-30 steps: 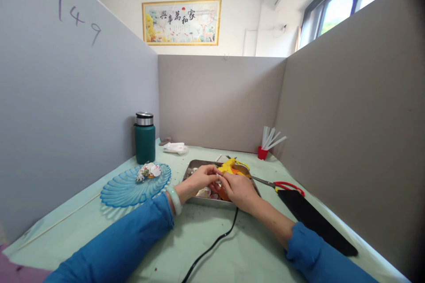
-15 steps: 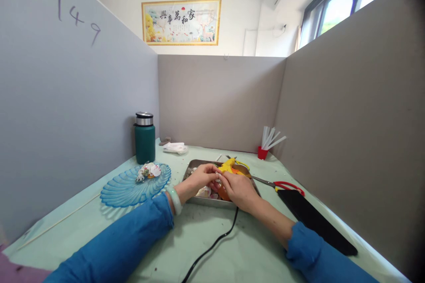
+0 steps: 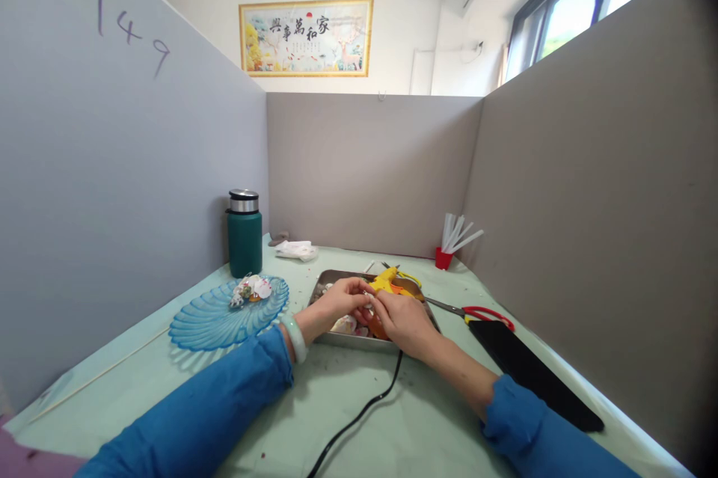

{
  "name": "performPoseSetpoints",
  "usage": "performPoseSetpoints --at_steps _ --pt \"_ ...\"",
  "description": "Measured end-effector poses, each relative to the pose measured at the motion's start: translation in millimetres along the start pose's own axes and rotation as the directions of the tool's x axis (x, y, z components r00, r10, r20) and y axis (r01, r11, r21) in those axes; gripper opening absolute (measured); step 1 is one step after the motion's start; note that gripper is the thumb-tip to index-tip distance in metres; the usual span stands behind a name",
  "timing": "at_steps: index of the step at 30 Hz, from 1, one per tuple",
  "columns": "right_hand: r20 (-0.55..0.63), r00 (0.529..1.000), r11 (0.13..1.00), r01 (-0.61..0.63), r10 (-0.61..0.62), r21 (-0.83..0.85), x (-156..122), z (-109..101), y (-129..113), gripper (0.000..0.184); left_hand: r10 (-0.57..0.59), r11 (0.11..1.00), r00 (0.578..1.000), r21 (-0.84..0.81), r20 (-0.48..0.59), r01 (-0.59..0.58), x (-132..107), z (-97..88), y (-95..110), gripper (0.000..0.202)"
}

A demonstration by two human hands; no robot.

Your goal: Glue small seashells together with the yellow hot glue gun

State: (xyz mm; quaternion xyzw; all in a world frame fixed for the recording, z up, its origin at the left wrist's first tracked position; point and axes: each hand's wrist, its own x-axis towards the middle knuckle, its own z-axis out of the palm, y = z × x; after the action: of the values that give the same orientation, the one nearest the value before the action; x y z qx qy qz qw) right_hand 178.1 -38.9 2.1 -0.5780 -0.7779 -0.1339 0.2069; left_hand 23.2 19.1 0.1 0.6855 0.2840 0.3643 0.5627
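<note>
My left hand (image 3: 335, 304) and my right hand (image 3: 404, 322) meet over a metal tray (image 3: 348, 341) holding shells and small pieces. Both hands have their fingers pinched together on a small pale piece between them, too small to name. A yellow glue gun (image 3: 386, 280) lies in the tray just behind my fingers, and its black cord (image 3: 359, 414) runs toward me across the table. A pale green bangle sits on my left wrist. Both sleeves are blue.
A blue glass shell-shaped plate (image 3: 216, 319) with a small shell ornament lies at the left. Behind it stands a green flask (image 3: 244, 234). Red-handled scissors (image 3: 479, 312) and a black flat case (image 3: 530, 372) lie at the right. A red cup of white sticks (image 3: 446, 256) stands at the back. Grey partitions wall three sides.
</note>
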Motion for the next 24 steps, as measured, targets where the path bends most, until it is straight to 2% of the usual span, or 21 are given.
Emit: performPoseSetpoints --at_steps 24 --pt "-0.022 1.000 1.000 0.022 -0.022 0.012 1.2 5.1 3.6 0.044 -0.019 1.000 1.000 -0.008 0.008 0.019 -1.4 0.8 1.9 0.019"
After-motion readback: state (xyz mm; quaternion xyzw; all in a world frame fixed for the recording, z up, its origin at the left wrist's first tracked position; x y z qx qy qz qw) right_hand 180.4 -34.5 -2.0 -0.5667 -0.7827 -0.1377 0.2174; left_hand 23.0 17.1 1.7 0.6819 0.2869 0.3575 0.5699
